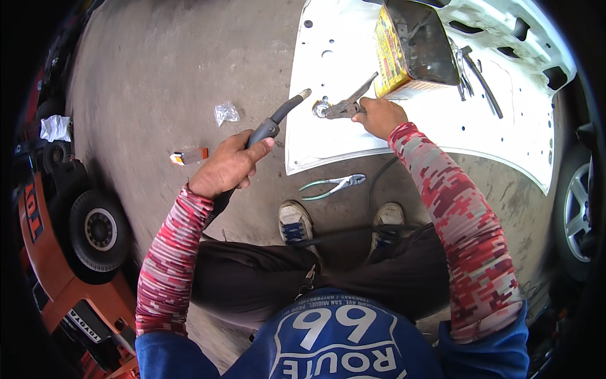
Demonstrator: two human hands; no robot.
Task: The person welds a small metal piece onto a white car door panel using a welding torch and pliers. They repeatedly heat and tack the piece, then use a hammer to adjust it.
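**Inspector:** Welding torch (pixel 274 124) sits in the left hand (pixel 226 167), fingers clenched round its grey grip, its metal nozzle angled up toward the edge of the white car panel (pixel 404 126) without touching it.

**Clerk:** And nearer the person?

**Inspector:** Two worn shoes (pixel 295 222) stand on the concrete floor (pixel 164 76), with a dark cable running between them. Just beyond lie green-handled pliers (pixel 332 184), jaws toward the panel's edge. Left of the torch hand, an orange-and-grey lighter-shaped item (pixel 189 156) and a crumpled clear wrapper (pixel 226 113) lie well apart from the panel.

**Clerk:** The right hand?

**Inspector:** Right hand (pixel 379 117) grasps locking pliers (pixel 344 106), which bite a small round metal piece (pixel 320 109) on the panel surface.

**Clerk:** Any packaging?

**Inspector:** A square yellow tin (pixel 410 50) with a printed label and an open, blackened top stands on the panel behind the right hand. Loose dark tools (pixel 476 76) lie beside it.

**Clerk:** Surroundings?

**Inspector:** An orange forklift (pixel 69 252) with a black tyre stands at far left; a car wheel (pixel 577 208) shows at far right.
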